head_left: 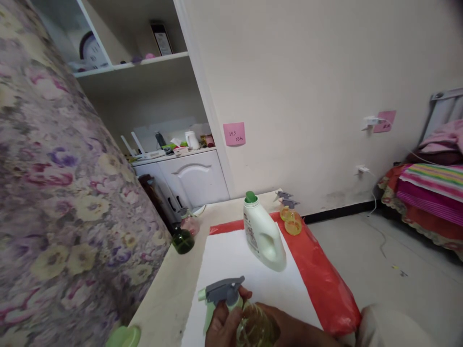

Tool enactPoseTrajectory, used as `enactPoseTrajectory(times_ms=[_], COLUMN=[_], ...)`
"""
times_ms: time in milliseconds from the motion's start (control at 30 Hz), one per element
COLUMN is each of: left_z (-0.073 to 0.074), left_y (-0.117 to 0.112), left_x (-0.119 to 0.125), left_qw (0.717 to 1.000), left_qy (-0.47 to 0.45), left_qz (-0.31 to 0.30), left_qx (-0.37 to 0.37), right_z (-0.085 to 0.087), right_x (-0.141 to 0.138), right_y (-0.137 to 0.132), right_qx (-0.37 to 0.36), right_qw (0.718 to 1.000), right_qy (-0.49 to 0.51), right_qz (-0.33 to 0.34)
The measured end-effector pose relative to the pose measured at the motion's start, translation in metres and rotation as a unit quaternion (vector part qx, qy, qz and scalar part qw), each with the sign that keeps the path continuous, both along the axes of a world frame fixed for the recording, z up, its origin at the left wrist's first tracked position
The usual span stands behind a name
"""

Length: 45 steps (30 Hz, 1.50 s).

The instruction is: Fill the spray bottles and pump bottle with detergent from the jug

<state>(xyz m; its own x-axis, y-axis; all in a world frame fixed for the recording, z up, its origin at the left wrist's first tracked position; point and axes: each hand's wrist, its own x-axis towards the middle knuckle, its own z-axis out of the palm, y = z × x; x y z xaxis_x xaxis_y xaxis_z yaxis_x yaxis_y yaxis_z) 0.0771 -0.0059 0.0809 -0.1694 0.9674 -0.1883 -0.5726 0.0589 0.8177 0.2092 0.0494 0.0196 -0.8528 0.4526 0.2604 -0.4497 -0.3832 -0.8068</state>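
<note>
Low in the head view, my left hand (224,324) grips a clear spray bottle (253,326) around its pale green collar, just below the grey trigger head (222,290). The nozzle points left. My right hand (285,322) wraps the bottle's transparent body from the right; its fingers are partly hidden behind it. Beyond my hands, a pale green detergent jug (265,236) stands upright on a white sheet (224,255), its mouth uncapped with a green spout showing. At the lower left edge lies a light green cap or cup (125,336), cut off by the frame.
Two spray bottles with yellow liquid (292,225) stand at the table's far right corner. A dark green bottle (183,241) and a pinkish one (190,224) are at the left edge. Red plastic (325,274) lies under the sheet. A floral curtain (72,202) hangs close on the left.
</note>
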Motion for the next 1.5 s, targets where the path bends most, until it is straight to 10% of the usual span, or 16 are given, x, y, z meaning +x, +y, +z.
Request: enactPoseTrajectory(times_ms=[733, 1000, 1500], left_z=[0.003, 0.014, 0.055], left_y=[-0.004, 0.0, 0.013], left_x=[-0.002, -0.011, -0.062], left_qw=[0.995, 0.985, 0.954], left_qy=[0.041, 0.065, -0.023], left_qz=[-0.045, 0.115, 0.222], left_qx=[0.076, 0.107, 0.199], right_z=[0.002, -0.033, -0.051], right_x=[0.004, 0.0, -0.003], right_y=[-0.009, 0.001, 0.006], right_qx=[-0.077, -0.017, -0.011], right_qw=[0.997, 0.997, 0.99], right_qy=[0.007, -0.051, -0.089], right_qz=[0.015, -0.052, -0.104])
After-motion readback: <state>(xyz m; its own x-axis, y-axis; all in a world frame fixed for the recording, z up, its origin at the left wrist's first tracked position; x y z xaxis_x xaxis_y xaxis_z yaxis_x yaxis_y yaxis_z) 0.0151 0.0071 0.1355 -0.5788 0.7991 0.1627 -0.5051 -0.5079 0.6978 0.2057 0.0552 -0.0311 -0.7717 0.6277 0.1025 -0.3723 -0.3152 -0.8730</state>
